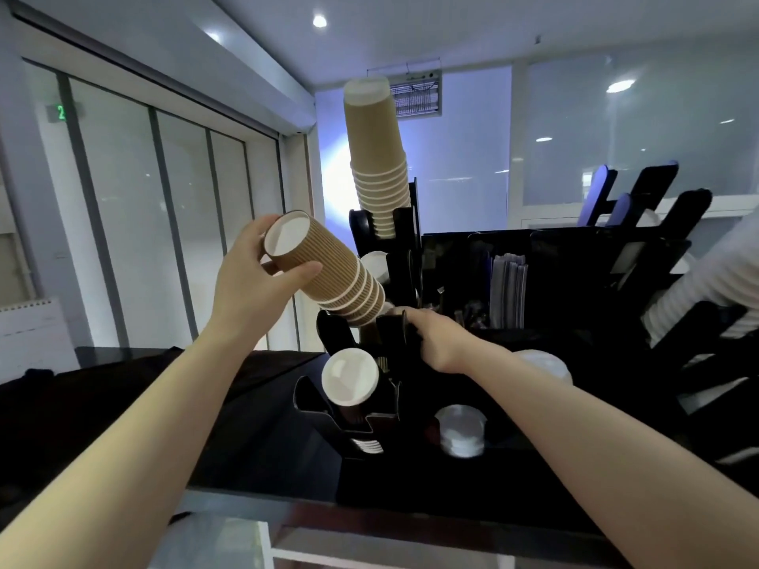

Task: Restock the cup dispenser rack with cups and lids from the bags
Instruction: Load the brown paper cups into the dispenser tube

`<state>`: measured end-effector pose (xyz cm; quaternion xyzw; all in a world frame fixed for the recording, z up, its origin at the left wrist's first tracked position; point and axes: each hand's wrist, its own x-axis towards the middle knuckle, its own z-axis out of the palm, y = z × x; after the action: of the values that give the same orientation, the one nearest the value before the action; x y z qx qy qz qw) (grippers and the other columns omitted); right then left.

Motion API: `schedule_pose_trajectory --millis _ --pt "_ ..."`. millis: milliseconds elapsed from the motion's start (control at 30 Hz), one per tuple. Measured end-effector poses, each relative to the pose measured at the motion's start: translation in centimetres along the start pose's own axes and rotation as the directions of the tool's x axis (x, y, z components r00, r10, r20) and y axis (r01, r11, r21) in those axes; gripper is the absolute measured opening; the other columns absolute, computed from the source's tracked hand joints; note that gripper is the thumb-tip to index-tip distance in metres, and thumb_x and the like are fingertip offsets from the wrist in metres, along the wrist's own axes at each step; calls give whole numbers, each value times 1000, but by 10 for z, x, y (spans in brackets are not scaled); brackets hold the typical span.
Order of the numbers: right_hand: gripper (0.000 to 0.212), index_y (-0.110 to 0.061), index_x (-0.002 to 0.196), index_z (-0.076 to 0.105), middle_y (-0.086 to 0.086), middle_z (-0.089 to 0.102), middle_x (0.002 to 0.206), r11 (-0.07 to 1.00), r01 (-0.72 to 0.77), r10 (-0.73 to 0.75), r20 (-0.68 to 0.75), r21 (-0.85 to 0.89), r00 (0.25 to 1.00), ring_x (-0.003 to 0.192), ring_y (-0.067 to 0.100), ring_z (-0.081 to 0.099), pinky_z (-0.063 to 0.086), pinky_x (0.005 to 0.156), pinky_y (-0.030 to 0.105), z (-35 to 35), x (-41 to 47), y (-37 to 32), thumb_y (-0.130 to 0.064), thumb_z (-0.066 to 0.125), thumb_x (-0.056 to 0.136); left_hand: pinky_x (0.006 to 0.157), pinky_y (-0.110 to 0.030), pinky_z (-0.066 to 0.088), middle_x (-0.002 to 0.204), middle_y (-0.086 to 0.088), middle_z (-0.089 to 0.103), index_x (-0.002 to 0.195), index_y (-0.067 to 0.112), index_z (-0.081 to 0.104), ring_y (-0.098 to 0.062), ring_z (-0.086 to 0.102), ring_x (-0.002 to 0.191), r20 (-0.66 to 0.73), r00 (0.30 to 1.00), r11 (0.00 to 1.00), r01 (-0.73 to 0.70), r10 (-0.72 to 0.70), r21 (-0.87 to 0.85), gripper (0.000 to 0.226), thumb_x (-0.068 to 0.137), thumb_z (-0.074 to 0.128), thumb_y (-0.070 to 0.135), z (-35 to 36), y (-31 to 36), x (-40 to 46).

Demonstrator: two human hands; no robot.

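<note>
left hand (263, 277) grips cup stack (328, 277) | right hand (431, 338) grips rack (394, 334) — black counter (254, 425)

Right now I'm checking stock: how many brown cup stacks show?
3: tall stack in the rear slot, ribbed stack in the left hand, front stack lowest. Others may be hidden.
</note>
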<state>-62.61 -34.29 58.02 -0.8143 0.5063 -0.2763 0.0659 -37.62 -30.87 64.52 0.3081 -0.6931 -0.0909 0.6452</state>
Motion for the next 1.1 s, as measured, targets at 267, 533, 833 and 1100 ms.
schedule_pose_trajectory --millis 267,533,833,1100 --pt "50 -21 129 55 -2 64 117 962 -62 79 -55 264 995 111 15 57 44 90 10 21 3 3 5 48 86 72 -3 47 106 22 59 104 49 51 14 56 97 34 999 1000 24 -25 17 54 73 80 15 6 1 4" --pt "67 -2 144 21 22 52 127 765 -162 220 -17 623 975 107 25 57 49 72 14 25 0 12 28 29 85 83 -21 50 106 21 62 113 39 54 -5 61 101 141 987 997 70 -75 42 54 72 81 15 20 -3 0" --pt "71 -12 148 23 8 58 119 776 -239 291 5 584 957 111 29 59 50 95 44 19 3 10 14 44 85 88 -28 50 106 19 65 103 48 56 3 59 100 233 968 995 81 -91 52 48 74 80 18 25 3 19" --pt "69 -12 150 17 21 60 117 776 -241 334 -55 583 941 107 36 60 51 79 26 14 -1 5 14 35 89 89 -29 51 113 11 64 122 27 56 -9 59 105 258 956 987 115 -140 111 55 73 80 18 30 -12 18"
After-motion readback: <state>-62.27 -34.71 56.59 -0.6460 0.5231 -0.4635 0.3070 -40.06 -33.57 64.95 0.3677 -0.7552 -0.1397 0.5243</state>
